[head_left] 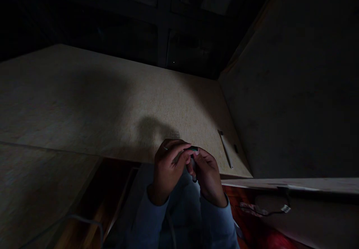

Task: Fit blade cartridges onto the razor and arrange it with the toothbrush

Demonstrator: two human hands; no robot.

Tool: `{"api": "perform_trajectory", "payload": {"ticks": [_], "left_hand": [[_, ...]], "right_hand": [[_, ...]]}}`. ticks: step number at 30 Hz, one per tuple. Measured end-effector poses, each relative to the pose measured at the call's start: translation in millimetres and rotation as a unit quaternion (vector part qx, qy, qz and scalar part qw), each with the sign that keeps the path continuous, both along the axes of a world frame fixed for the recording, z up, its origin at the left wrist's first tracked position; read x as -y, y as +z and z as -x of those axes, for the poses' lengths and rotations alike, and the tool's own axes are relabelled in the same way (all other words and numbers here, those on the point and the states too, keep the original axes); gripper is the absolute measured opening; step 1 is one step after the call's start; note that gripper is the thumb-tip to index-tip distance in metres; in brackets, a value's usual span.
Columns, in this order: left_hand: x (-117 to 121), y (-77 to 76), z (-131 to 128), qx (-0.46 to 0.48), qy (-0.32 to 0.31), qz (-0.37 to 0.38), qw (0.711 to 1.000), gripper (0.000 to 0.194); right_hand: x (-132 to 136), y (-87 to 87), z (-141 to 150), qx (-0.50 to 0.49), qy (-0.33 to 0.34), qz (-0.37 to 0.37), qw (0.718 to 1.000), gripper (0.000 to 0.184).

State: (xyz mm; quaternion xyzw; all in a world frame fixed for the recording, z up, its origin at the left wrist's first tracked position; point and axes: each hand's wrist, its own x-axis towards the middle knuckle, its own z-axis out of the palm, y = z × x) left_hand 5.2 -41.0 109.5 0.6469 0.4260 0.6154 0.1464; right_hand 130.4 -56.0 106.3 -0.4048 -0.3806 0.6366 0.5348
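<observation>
My left hand [171, 163] and my right hand [206, 168] meet at the near edge of the table, fingers bent and closed in a pinch. Between their fingertips is a small dark piece with a green strip [193, 149]; the dim light hides its exact kind. A pale part with a dark rounded end [194, 176] shows below the fingers, beside my right hand. I cannot tell whether it belongs to the dark piece. To the right of my hands, a slim pale stick with a dark end [226, 151] lies on the table.
The speckled tabletop [168, 99] meets a dark upright panel [294, 91] on the right. Near that panel rests a small dark piece [236, 148]. A faint, clear-looking item [175, 133] is just beyond my left hand. Below the table at right hangs a dark cable [273, 213].
</observation>
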Motion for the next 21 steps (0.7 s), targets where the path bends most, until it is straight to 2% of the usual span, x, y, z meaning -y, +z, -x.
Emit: {"api": "perform_trajectory", "payload": {"ticks": [5, 9, 15, 21], "left_hand": [[1, -2.4, 2, 0.042, 0.028, 0.014, 0.999, 0.018], [-1, -7.0, 6, 0.082, 0.046, 0.035, 0.995, 0.016], [-2, -6.7, 8, 0.060, 0.023, 0.035, 0.997, 0.012], [-5, -8.1, 14, 0.007, -0.006, 0.053, 0.999, 0.008]], "right_hand": [[2, 4.6, -4, 0.008, 0.053, 0.003, 0.999, 0.030], [7, 1.2, -12, 0.021, 0.083, 0.010, 0.996, 0.028], [13, -3.4, -20, 0.034, 0.052, 0.023, 0.998, 0.030], [15, -4.1, -32, 0.035, -0.016, 0.019, 0.999, 0.028]]}}
